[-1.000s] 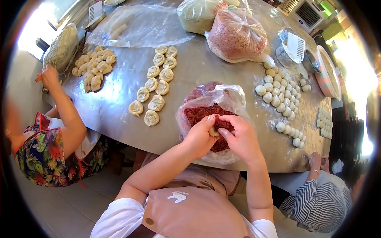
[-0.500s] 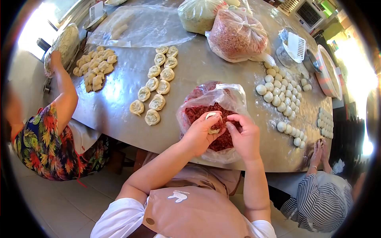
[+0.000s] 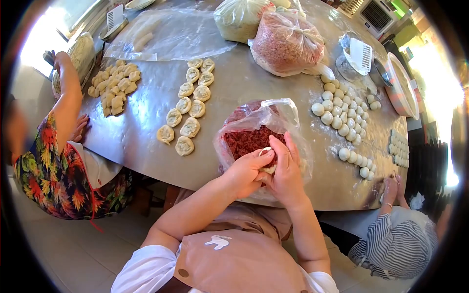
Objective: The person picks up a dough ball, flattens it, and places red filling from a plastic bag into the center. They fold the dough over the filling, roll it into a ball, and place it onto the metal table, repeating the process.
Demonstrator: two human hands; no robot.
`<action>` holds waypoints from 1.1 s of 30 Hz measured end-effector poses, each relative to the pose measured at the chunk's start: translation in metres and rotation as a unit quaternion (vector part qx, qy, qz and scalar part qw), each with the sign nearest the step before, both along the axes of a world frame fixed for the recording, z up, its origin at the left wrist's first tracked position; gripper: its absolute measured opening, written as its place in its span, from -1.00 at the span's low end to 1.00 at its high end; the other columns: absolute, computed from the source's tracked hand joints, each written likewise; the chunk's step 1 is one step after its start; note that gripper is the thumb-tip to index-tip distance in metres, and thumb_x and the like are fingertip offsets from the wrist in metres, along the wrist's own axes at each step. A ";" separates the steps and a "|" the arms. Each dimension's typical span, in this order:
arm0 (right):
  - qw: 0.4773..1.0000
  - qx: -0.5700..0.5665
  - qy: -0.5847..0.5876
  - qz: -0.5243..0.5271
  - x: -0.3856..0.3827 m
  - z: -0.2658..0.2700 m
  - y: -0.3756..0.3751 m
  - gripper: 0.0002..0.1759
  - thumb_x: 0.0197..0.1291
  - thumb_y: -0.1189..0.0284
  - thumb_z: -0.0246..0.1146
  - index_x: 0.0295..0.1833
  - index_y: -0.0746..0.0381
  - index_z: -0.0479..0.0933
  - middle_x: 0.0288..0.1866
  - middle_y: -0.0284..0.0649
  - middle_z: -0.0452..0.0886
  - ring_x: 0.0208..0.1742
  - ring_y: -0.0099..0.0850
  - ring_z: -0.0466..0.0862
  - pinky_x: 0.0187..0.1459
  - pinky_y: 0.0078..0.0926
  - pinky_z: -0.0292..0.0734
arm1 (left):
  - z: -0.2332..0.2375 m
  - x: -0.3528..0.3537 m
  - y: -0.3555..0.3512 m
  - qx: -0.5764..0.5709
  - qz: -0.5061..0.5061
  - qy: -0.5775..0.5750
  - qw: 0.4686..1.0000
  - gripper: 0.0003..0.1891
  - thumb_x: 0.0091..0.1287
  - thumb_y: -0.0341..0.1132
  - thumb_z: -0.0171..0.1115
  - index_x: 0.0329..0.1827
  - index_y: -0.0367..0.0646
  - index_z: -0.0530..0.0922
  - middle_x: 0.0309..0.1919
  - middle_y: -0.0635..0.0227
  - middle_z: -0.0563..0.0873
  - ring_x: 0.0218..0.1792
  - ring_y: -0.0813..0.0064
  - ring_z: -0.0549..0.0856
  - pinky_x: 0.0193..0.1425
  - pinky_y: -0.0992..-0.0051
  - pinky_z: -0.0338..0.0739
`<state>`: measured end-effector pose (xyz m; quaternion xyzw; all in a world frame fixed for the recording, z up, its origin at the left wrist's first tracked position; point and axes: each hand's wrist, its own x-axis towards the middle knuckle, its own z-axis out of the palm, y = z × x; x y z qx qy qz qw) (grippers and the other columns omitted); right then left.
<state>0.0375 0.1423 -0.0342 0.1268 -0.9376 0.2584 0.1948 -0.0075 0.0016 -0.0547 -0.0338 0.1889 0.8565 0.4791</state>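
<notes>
Across our metal table [image 3: 146,141] we see two rows of dough rounds [image 3: 197,108], a heap of dough pieces [image 3: 113,84], a flat plastic sheet [image 3: 181,36], clustered white balls [image 3: 343,117] — and, nearest us, an open bag of dark red filling [image 3: 246,140].

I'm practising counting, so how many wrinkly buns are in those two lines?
12 wrinkly buns: six in the line nearer the open bag, six in the line beside it. None in these lines looks hidden.

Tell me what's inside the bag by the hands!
Dark red crumbly stuff shows inside the bag. The left hand and right hand, holding dough, cover part of its near side; what lies there, or underneath the stuff, can't be seen.
</notes>
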 end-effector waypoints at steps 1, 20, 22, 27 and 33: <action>1.000 -0.012 0.016 0.008 -0.001 -0.001 -0.001 -0.18 0.11 -0.11 0.28 0.28 0.29 0.35 0.28 -0.09 0.51 0.44 0.09 0.33 0.40 0.06 0.14 | -0.001 0.000 -0.002 -0.016 -0.009 0.011 1.000 -0.73 0.53 -0.31 -0.02 0.23 -0.04 0.43 -0.04 0.42 0.62 -0.12 0.59 0.64 -0.23 0.54 0.55; 0.978 -0.162 0.097 -0.090 -0.005 0.015 -0.031 -0.75 0.46 0.44 -0.02 -0.06 0.33 0.54 -0.05 -0.09 0.68 0.38 0.05 0.44 0.42 -0.07 0.20 | 0.031 0.007 0.010 -0.087 0.033 0.030 0.995 -0.61 0.49 -0.48 -0.09 0.37 -0.18 0.32 0.14 0.27 0.56 0.14 0.43 0.59 0.22 0.44 0.54; 0.978 -0.154 0.103 -0.100 -0.005 0.017 -0.034 -0.72 0.47 0.45 -0.06 -0.09 0.35 0.54 -0.03 -0.06 0.68 0.37 0.02 0.46 0.40 -0.12 0.23 | 0.030 0.008 0.011 -0.116 0.041 0.067 0.990 -0.60 0.49 -0.47 -0.09 0.39 -0.18 0.31 0.13 0.26 0.57 0.12 0.42 0.61 0.19 0.44 0.56; 0.895 -0.427 0.003 -0.129 -0.014 0.024 -0.026 -0.64 0.53 0.33 -0.08 0.09 0.36 0.51 0.04 -0.10 0.67 0.35 -0.11 0.48 0.38 -0.16 0.30 | 0.064 0.018 0.012 -0.119 0.131 0.100 0.979 -0.55 0.53 -0.41 -0.12 0.47 -0.19 0.20 0.21 0.24 0.55 0.21 0.36 0.55 0.33 0.39 0.41; 0.727 -0.681 -0.080 -0.036 -0.010 0.047 -0.044 -0.17 0.50 -0.09 -0.23 0.53 0.41 -0.04 0.59 0.11 -0.02 0.54 -0.21 0.16 0.44 -0.30 0.14 | 0.049 0.008 0.005 -0.235 0.252 0.513 0.786 -0.72 0.54 -0.35 -0.05 0.13 -0.27 0.57 0.12 0.18 0.58 0.18 0.34 0.55 0.31 0.39 0.36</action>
